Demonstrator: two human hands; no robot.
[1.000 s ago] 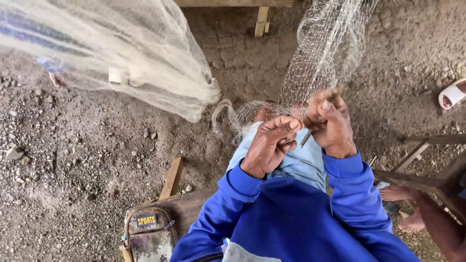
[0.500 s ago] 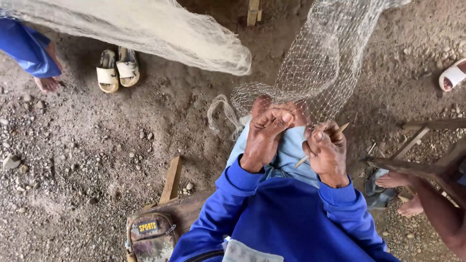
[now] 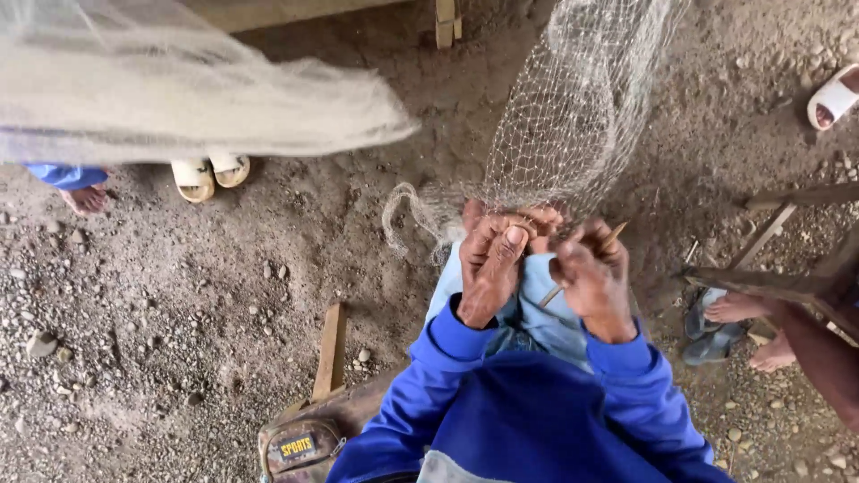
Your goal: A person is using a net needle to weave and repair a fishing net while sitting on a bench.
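Nearest, at the bottom edge left of the blue sleeves, lay a small camouflage bag [image 3: 300, 444] with a yellow rectangular label on a dark patch; lettering left unread. Bag closed, contents not visible. Just beyond it, a short wooden slat [image 3: 330, 351] stood on the dirt floor [image 3: 179, 295], long axis running near to far.

Above the lap, clad in pale blue cloth, sat the left hand [image 3: 489, 268], grip clamped on the near edge of the fishing net [image 3: 573, 125], thumb pressed over bunched mesh. Just to its right, the right hand [image 3: 592, 277], grip closed around a thin wooden netting needle [image 3: 611, 238]. Needle's long axis ran diagonally, near-left to far-right, its far tip poking out above the knuckles toward the mesh, its near end showing below the fingers. Hands just beside each other, both at the net's lower hem.

From the hands, the net rose away toward the far right, stretched taut into a narrowing column, long axis near to far. A loose grey loop of net trailed on the ground to the left of the knee.

On the right, another person's bare feet [image 3: 747, 326] beside grey sandals, under a wooden frame [image 3: 787, 259]. Farther left, a pair of pale sandals [image 3: 208, 174] on the dirt, a bare foot [image 3: 85, 197] near them. Far left, a second bundled net [image 3: 179, 98], blurred, spanning the top. Far right corner, one white sandal [image 3: 832, 94].
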